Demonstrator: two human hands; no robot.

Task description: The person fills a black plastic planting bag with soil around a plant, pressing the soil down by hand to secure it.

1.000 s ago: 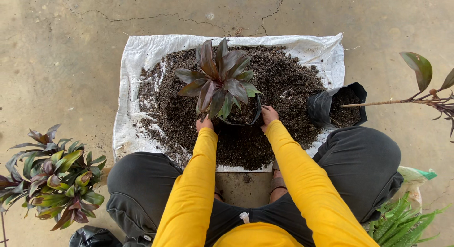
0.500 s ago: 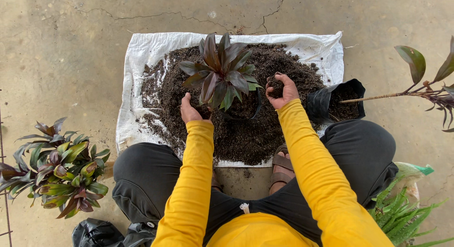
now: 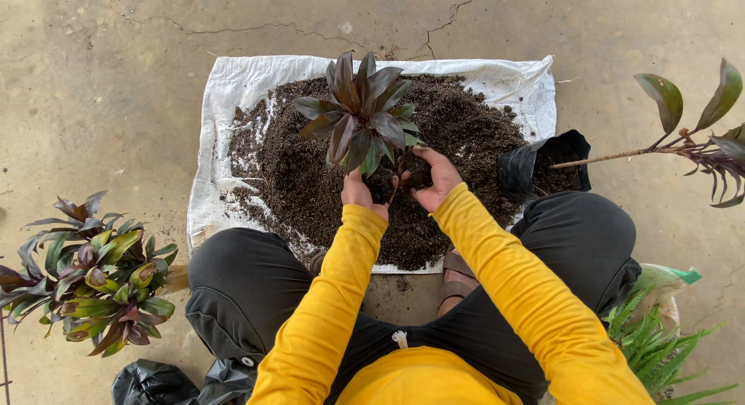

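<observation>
This is an outdoor potting spot, a yard or nursery corner with a bare, cracked concrete floor [image 3: 116, 87] instead of any table. A white woven sack [image 3: 233, 87] is spread flat on it and heaped with dark potting soil [image 3: 295, 180], and black plastic grow bags [image 3: 535, 168] and potted plants with purple-green leaves [image 3: 85, 281] stand around it, with a green fern [image 3: 660, 351] at the edge

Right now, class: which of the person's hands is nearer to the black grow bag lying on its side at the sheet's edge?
Right. The right hand, cupping soil, is closer to the tipped black grow bag. The left hand is farther away, beside the purple-leaved plant.
</observation>
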